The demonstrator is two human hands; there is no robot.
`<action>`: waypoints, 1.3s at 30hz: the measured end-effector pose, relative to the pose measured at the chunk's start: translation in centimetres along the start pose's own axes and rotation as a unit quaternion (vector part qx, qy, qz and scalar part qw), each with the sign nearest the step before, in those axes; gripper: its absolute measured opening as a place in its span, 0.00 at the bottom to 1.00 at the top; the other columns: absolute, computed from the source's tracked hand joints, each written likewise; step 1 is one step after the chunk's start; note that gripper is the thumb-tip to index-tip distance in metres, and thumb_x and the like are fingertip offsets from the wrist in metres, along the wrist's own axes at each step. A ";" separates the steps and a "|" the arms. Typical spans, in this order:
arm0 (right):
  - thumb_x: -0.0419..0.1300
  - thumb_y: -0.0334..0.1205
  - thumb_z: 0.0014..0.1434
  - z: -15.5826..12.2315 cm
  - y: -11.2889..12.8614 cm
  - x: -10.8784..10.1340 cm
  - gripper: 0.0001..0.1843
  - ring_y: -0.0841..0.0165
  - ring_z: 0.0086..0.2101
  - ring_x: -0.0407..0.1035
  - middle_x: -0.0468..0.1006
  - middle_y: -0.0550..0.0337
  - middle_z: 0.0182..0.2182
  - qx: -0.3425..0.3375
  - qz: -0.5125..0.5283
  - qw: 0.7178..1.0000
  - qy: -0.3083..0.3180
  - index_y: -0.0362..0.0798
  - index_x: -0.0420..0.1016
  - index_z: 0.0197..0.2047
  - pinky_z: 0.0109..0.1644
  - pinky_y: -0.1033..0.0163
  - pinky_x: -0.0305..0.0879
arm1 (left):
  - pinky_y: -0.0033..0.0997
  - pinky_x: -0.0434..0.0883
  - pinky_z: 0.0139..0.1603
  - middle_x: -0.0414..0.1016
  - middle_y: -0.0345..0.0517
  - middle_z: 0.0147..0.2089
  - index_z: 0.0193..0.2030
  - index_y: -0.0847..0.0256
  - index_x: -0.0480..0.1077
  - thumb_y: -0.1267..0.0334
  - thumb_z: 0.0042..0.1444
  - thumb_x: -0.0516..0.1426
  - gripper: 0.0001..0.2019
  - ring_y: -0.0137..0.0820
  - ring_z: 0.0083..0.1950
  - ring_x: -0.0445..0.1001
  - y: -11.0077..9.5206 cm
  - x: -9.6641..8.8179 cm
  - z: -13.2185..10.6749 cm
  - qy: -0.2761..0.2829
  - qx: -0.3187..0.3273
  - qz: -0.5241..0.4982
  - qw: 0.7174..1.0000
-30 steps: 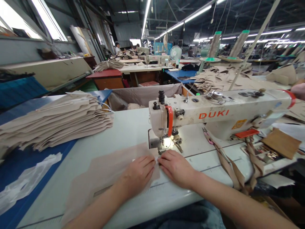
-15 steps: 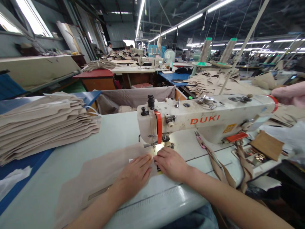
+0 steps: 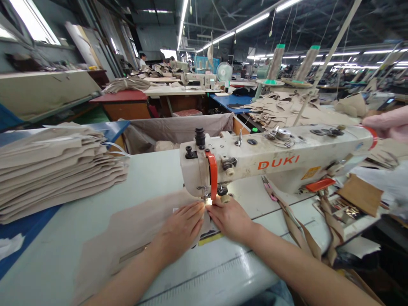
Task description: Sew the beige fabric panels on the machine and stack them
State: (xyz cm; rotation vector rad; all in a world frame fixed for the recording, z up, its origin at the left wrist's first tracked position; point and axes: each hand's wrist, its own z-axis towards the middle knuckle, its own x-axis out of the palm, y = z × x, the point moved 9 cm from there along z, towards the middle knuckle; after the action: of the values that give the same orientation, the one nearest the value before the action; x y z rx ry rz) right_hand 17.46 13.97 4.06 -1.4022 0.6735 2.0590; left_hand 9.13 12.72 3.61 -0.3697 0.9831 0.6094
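Note:
A beige fabric piece (image 3: 137, 223) lies flat on the sewing machine's bed, one edge at the lit needle area. My left hand (image 3: 180, 229) rests on it, fingers stretched out and lying flat, fingertips just in front of the needle. Close beside them, my right hand (image 3: 231, 219) has bent fingers closed at the fabric's right edge, its fingertips partly hidden by the machine head. The white sewing machine (image 3: 277, 159), marked DUKI, carries a red guard (image 3: 212, 176) directly above the fingers. The needle itself is hard to make out.
A tall stack of beige fabric pieces (image 3: 57, 170) stands at left. Small scissors (image 3: 269, 187) and hanging straps (image 3: 295, 223) lie right of the machine, near a parts tray (image 3: 346, 208). Behind stands a cloth-lined bin (image 3: 178, 127). Another person's pink sleeve (image 3: 390, 121) shows at far right.
The view has shifted slightly. My right hand's fingers have moved up towards the red guard, and more of the yellow strip beside the fabric shows. My left hand stays flat on the fabric.

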 end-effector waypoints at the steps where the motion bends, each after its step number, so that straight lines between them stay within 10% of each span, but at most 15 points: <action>1: 0.51 0.32 0.67 0.0 0.0 0.0 0.11 0.63 0.35 0.67 0.74 0.53 0.33 -0.001 0.002 1.000 0.000 0.44 0.74 0.39 0.42 0.59 0.58 | 0.39 0.75 0.54 0.79 0.55 0.50 0.53 0.66 0.73 0.65 0.67 0.45 0.18 0.37 0.53 0.76 0.1 0.0 0.0 -0.003 -0.001 -0.003 1.000; 20: 0.53 0.32 0.66 -0.2 0.1 0.1 0.10 0.64 0.36 0.66 0.75 0.54 0.32 0.010 -0.017 1.000 0.009 0.44 0.76 0.38 0.43 0.60 0.59 | 0.39 0.73 0.55 0.79 0.55 0.50 0.53 0.67 0.72 0.65 0.68 0.45 0.18 0.37 0.53 0.76 0.5 0.4 0.2 0.009 0.012 0.014 1.000; 30: 0.55 0.33 0.65 -0.6 -0.2 -0.1 0.09 0.64 0.36 0.65 0.75 0.56 0.30 0.011 -0.022 0.999 -0.038 0.46 0.76 0.34 0.42 0.61 0.59 | 0.43 0.72 0.57 0.77 0.53 0.54 0.54 0.62 0.72 0.63 0.66 0.46 0.18 0.39 0.55 0.75 3.3 2.4 0.8 0.114 -0.069 0.010 0.991; 39: 0.53 0.31 0.65 -2.0 0.5 -1.0 0.11 0.64 0.35 0.66 0.75 0.54 0.31 -0.034 0.039 0.991 -0.125 0.45 0.77 0.38 0.41 0.61 0.62 | 0.40 0.61 0.67 0.67 0.51 0.66 0.64 0.61 0.63 0.65 0.64 0.49 0.22 0.35 0.67 0.64 -0.8 -1.8 -4.9 0.132 -0.067 0.026 0.989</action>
State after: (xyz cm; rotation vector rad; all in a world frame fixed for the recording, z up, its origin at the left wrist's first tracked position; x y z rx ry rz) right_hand 18.77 12.07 4.37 -1.1424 0.5646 2.2886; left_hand 5.63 8.85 2.63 -0.5559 1.2109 0.6872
